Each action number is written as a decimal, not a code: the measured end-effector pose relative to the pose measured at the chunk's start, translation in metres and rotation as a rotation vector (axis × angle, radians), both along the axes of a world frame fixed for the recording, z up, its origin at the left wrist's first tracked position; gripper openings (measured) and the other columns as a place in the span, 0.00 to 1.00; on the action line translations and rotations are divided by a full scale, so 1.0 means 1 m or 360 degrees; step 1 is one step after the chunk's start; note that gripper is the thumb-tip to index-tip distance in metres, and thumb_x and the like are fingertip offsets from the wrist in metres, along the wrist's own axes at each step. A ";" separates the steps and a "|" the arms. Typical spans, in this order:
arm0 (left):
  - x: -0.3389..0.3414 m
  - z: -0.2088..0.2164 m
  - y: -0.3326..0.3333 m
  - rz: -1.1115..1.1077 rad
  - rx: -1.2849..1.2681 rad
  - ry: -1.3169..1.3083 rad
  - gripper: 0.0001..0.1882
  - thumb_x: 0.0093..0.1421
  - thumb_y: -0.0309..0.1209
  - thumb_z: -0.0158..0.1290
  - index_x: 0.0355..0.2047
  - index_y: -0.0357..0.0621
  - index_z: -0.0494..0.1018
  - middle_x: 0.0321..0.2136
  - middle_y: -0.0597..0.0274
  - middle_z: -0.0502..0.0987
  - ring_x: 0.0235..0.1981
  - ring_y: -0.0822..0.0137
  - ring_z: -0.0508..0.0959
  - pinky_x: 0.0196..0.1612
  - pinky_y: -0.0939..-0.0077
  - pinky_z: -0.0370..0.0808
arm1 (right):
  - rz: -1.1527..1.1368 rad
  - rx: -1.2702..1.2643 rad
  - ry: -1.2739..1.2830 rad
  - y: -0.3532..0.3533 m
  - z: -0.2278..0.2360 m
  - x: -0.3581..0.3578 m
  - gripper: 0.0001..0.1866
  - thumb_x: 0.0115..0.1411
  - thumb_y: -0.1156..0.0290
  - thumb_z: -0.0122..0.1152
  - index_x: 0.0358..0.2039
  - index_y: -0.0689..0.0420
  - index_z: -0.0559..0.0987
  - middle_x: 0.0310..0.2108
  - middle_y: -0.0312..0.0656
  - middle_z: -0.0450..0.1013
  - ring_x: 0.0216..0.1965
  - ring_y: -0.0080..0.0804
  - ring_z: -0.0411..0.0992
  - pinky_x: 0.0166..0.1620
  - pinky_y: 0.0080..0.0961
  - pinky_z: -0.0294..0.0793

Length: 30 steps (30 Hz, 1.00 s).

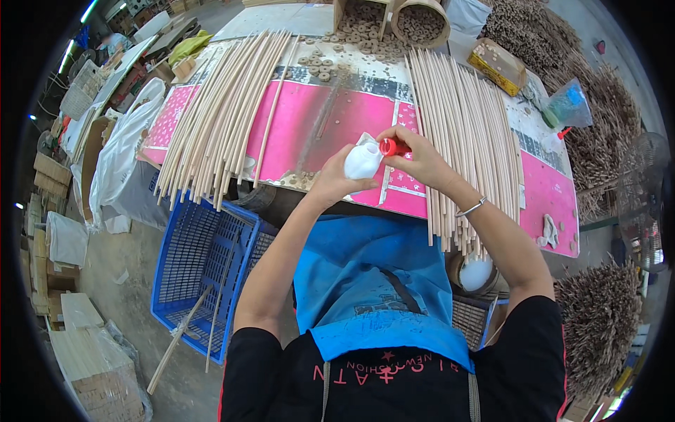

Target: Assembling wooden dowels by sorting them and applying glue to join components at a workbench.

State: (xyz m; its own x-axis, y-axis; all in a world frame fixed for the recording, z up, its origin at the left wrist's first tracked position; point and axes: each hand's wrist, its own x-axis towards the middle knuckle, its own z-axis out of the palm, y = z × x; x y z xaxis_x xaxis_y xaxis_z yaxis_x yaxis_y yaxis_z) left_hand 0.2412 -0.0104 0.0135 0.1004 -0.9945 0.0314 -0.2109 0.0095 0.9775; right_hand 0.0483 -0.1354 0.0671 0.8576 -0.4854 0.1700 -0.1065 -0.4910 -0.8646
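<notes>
Over the near edge of the pink-topped table (351, 105), my left hand (333, 177) is wrapped round a white plastic bottle (362, 163), its open mouth tilted up. Just beside that mouth, my right hand (422, 158) pinches a red cap (388, 147), which looks apart from the bottle. A bundle of thin wooden sticks (218, 105) lies to the left of my hands. Another row of wooden sticks (457, 119) lies under and past my right forearm, with ends jutting over the near edge.
Small wooden rings (362, 28) spill from a box and a round tub (420, 24) at the far side. A yellow carton (498, 67) and a green-and-clear bottle (567, 104) stand far right. Below left sits a blue crate (190, 281). A standing fan (643, 183) is at right.
</notes>
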 end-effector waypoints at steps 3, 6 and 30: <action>0.004 -0.003 -0.001 0.0079 -0.0038 -0.0006 0.36 0.45 0.39 0.76 0.52 0.42 0.73 0.43 0.58 0.80 0.46 0.65 0.80 0.51 0.67 0.75 | -0.0106 0.0107 -0.0072 0.002 -0.012 -0.007 0.18 0.60 0.75 0.67 0.51 0.61 0.76 0.45 0.42 0.75 0.47 0.27 0.74 0.53 0.25 0.75; 0.010 -0.012 -0.007 0.0013 -0.0091 -0.0040 0.37 0.47 0.37 0.75 0.54 0.42 0.71 0.44 0.60 0.78 0.46 0.68 0.77 0.51 0.70 0.74 | -0.0293 0.0215 -0.0136 0.001 -0.028 -0.013 0.19 0.61 0.74 0.66 0.52 0.62 0.77 0.45 0.42 0.76 0.48 0.27 0.74 0.53 0.24 0.75; 0.049 0.006 -0.082 -0.0116 -0.0283 -0.2221 0.23 0.44 0.31 0.72 0.39 0.47 0.74 0.37 0.61 0.78 0.42 0.53 0.79 0.45 0.60 0.75 | -0.0836 0.0820 -0.0328 0.094 -0.075 -0.101 0.21 0.62 0.72 0.68 0.54 0.61 0.77 0.41 0.38 0.76 0.45 0.24 0.74 0.52 0.23 0.73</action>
